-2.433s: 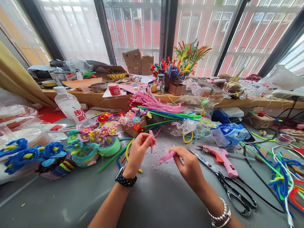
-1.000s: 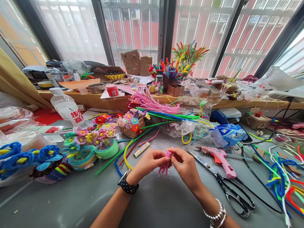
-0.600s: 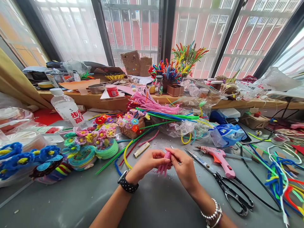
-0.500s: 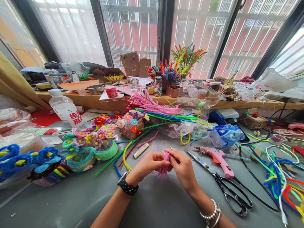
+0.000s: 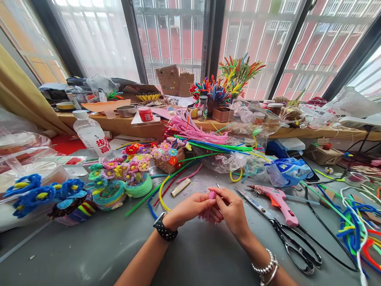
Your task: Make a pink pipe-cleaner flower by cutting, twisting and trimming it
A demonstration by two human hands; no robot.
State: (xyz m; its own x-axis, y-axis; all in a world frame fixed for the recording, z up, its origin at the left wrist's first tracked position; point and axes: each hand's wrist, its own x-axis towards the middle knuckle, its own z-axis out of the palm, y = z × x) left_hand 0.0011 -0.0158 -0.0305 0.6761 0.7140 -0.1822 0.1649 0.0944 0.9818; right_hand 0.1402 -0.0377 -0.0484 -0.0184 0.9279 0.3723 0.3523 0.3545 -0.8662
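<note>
My left hand [image 5: 190,208] and my right hand [image 5: 233,210] meet over the grey table [image 5: 89,254], both pinched on a small bundle of pink pipe cleaners [image 5: 210,197]. The bundle stands roughly upright between my fingertips, its lower ends hidden behind my fingers. A black watch sits on my left wrist and a silver bracelet on my right.
Black scissors [image 5: 285,236] and a pink glue gun [image 5: 278,197] lie right of my hands. Finished pipe-cleaner flowers [image 5: 125,174] and blue flowers [image 5: 38,194] stand at left by a water bottle [image 5: 91,135]. Loose pipe cleaners [image 5: 205,141] pile up behind; tangled ones [image 5: 354,226] lie at right.
My hands came together from apart and now grip the pink pieces as one bundle. They have shifted slightly toward me and closed tighter round it.
</note>
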